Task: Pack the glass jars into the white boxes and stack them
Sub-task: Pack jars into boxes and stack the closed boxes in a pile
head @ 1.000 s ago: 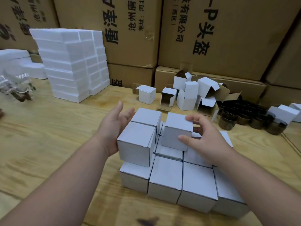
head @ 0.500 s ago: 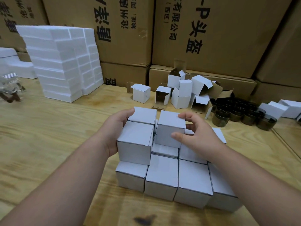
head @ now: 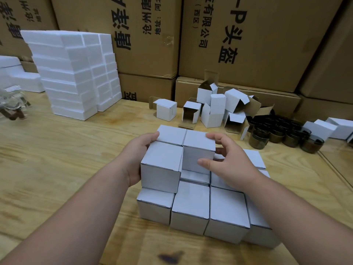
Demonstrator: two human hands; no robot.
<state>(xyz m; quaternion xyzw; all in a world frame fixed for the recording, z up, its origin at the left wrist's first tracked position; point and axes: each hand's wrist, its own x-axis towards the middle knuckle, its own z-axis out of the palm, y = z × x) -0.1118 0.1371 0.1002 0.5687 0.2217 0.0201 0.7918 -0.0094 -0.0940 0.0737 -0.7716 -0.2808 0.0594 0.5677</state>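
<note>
Plywood table [head: 63, 161] with a wall of big brown cartons [head: 257, 41] behind it, printed with black Chinese lettering. The right hand [head: 227, 159] is grasping a closed white box [head: 198, 150] on the second layer of the stack [head: 191, 203], thumb on its near face and fingers curled over the far top edge. That box sits snug against two other upper boxes: one just left of the grip and slightly nearer [head: 162, 165], one behind-left [head: 172, 133]. The left hand [head: 137, 155] is pressed against the left side of those two, fingers wrapped around the far one's corner, so it's holding them in place. Below the grip there's a bottom layer of closed white boxes packed in a tight grid. Beyond the grip, a little pile of open boxes [head: 215, 109] with flaps up, some tipped over. Off to the right of it, a cluster of dark jars [head: 282, 131] on the table, well apart from the stack, and a few more white boxes [head: 328, 127] past those. Far left of the grip, a tall pile of white foam slabs [head: 70, 73], plus some clear plastic thing [head: 11, 104] at the edge that I can't make out.
</note>
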